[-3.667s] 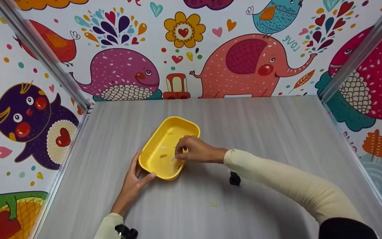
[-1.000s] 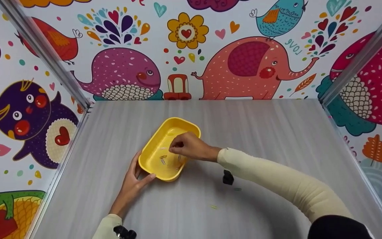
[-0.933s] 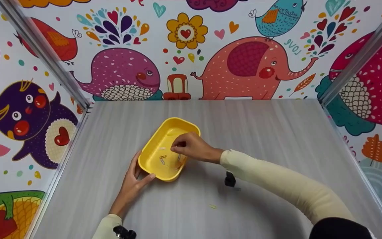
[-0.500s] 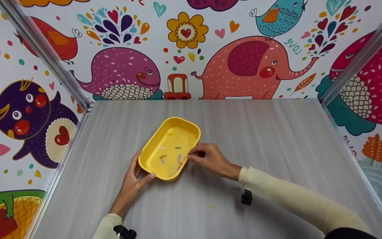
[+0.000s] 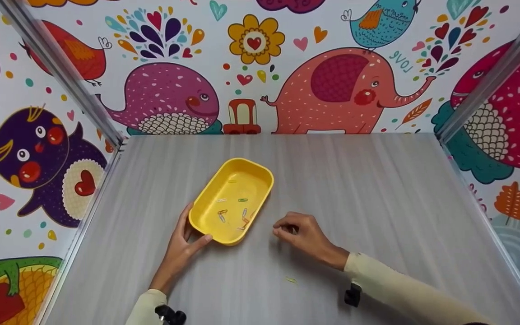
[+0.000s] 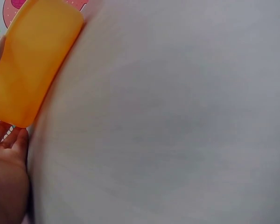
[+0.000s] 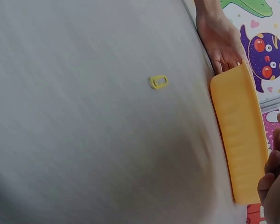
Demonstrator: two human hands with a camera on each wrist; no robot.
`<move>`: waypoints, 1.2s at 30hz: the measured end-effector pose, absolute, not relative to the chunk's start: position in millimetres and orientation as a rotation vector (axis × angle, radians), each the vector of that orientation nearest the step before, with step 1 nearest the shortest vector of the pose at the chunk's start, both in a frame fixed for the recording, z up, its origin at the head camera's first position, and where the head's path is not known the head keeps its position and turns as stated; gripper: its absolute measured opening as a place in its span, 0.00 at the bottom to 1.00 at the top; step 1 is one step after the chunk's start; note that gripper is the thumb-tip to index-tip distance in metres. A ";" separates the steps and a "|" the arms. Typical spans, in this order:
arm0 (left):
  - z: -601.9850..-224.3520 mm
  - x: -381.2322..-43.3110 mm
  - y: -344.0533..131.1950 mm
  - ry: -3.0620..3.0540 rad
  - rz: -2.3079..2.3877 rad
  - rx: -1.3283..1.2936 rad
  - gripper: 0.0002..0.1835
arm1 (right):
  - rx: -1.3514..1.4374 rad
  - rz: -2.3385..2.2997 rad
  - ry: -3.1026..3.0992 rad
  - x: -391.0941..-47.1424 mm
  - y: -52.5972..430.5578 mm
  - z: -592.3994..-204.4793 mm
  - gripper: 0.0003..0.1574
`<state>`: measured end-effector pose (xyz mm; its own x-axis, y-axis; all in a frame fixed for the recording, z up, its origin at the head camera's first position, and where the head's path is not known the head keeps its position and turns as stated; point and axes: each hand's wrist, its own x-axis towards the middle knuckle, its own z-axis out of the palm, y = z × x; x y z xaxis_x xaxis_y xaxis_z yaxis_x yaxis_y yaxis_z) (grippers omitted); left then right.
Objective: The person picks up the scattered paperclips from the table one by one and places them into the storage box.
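Note:
My left hand grips a yellow plastic tray by its near left corner. The thumb lies at the rim and the fingers lie along the outer side. Several coloured paper clips are scattered inside the tray, among them a green paper clip. Right of the tray, my right hand is above the table with thumb and fingertips drawn together. Whether a clip is between them cannot be made out. A yellow paper clip lies on the table below the right hand; the right wrist view shows this yellow clip too.
The grey wood-grain table runs back to a wall printed with cartoon animals. Metal rails edge the table's sides. A small black camera mount hangs under the right wrist.
My right hand was over the tray, then moved to its right side and is now away from it, lower and further right. The green clip in the tray is uncovered. The left hand stays put.

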<state>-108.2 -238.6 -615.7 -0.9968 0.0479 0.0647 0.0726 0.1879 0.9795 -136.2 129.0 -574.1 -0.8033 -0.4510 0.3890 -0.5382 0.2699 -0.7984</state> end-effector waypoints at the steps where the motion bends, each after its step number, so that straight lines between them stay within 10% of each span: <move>1: -615.8 -108.2 -238.6 -2.403 -1.988 -0.128 0.56 | 0.951 1.584 -2.416 -133.3 131.0 -575.2 0.04; 36: -615.8 -107.9 -237.8 -2.401 -1.992 -0.127 0.56 | 1.056 1.363 -2.199 -57.9 163.2 -624.8 0.20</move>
